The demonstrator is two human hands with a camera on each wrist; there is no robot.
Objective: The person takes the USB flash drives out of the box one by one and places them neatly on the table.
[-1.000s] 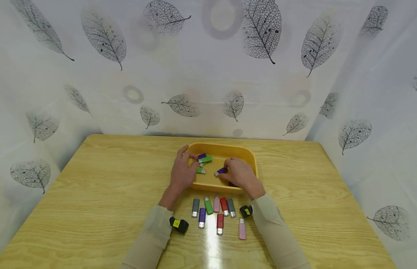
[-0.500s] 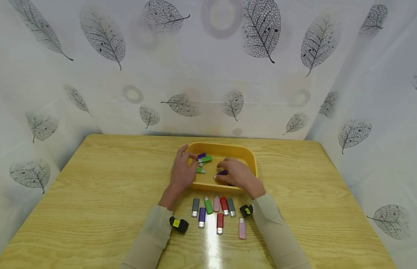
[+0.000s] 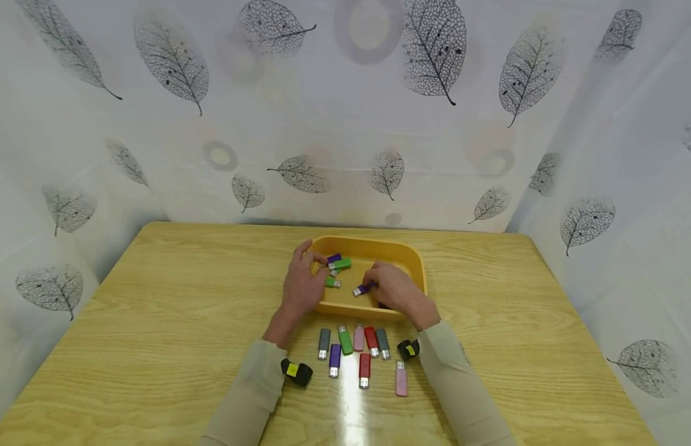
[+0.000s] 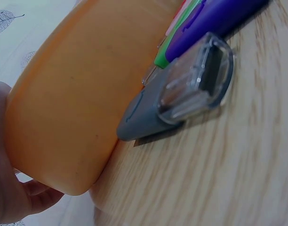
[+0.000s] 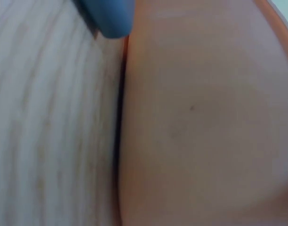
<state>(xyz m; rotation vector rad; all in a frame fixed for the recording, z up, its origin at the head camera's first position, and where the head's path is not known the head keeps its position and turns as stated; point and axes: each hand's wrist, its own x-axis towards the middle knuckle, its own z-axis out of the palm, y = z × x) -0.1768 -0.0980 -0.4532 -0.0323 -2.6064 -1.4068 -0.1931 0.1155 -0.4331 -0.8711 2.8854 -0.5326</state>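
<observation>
A yellow-orange plastic tray (image 3: 353,310) stands on the table, its outer wall filling much of both wrist views. At the tray's left end, my left hand (image 3: 303,286) grips the rim; in the left wrist view, its fingers (image 4: 40,197) wrap round the tray's end. Inside the tray, my right hand (image 3: 400,288) pinches a purple USB flash drive (image 3: 361,290), its metal plug pointing left. The hand covers the drive's other end. Near my left thumb lie a green flash drive (image 3: 342,264), a purple one (image 3: 334,257) and another green one (image 3: 331,283).
Before the tray lie several flash drives, among them a grey one (image 3: 324,344), a green one (image 3: 345,341), a purple one (image 3: 335,360), a red one (image 3: 365,370) and a pink one (image 3: 401,379). Black straps (image 3: 296,373) are at both wrists. A leaf-patterned curtain (image 3: 334,124) hangs behind the table.
The purple flash drive has shifted slightly left and down in my right fingers, which have changed their hold on it. My left hand and the tray stay put.
</observation>
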